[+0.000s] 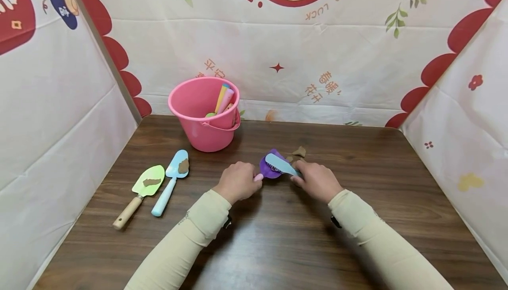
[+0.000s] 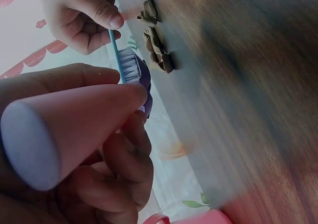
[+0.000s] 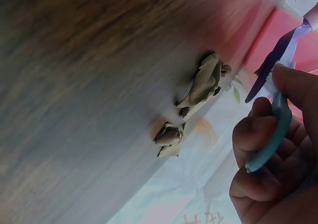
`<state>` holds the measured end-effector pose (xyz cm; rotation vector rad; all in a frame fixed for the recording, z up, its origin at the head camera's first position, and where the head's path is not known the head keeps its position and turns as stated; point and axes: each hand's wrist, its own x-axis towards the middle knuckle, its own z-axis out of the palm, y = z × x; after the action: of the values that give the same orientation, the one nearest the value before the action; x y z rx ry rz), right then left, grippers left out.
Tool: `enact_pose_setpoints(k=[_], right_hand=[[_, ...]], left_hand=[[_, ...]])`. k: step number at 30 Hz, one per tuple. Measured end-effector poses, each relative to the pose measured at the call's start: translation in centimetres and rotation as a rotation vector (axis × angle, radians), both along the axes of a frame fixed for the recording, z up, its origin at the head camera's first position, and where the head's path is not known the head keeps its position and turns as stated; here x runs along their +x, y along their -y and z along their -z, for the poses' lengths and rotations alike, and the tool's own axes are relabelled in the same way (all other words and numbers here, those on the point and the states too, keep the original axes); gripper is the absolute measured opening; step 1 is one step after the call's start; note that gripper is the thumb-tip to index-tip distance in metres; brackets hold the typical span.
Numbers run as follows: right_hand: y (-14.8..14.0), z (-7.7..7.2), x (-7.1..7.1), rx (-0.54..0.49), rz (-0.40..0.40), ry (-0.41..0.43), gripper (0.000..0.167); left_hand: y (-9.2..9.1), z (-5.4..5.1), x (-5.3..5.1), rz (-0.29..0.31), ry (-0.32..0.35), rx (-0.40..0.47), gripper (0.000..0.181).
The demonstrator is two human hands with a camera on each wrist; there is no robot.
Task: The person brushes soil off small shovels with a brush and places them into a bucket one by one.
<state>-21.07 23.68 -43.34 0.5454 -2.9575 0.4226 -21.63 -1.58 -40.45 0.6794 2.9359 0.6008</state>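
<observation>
Light-coloured sleeves (image 1: 186,237) reach in over the dark wood-grain tabletop (image 1: 254,254). Off to the left lie a green trowel (image 1: 144,189) with a wooden handle and, just beside it, a light-blue trowel (image 1: 172,172); each bears a brown scrap on its blade. The left hand (image 1: 239,180) has its grip closed round the pink handle of a purple shovel (image 1: 267,170). The right hand (image 1: 319,181) has its grip closed on a light-blue brush (image 1: 281,164), whose head lies over the shovel's blade, bristles facing it. Just past the brush, brown crumpled scraps (image 1: 300,151) rest on the tabletop. Farther back stands a pink bucket (image 1: 208,135), upright, with yellow and pink handles (image 1: 225,101) inside. A printed white cloth (image 1: 254,43) hangs behind.
</observation>
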Motion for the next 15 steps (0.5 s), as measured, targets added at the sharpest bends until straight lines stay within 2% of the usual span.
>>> enact_pose_setpoints(k=[9, 15], right_hand=[[-0.38, -0.19, -0.26, 0.025, 0.004, -0.043, 0.022], [-0.53, -0.27, -0.34, 0.027, 0.005, -0.040, 0.022]], left_hand=[[0.04, 0.03, 0.11, -0.011, 0.004, 0.009, 0.046], [0.09, 0.08, 0.10, -0.012, -0.008, -0.005, 0.045]])
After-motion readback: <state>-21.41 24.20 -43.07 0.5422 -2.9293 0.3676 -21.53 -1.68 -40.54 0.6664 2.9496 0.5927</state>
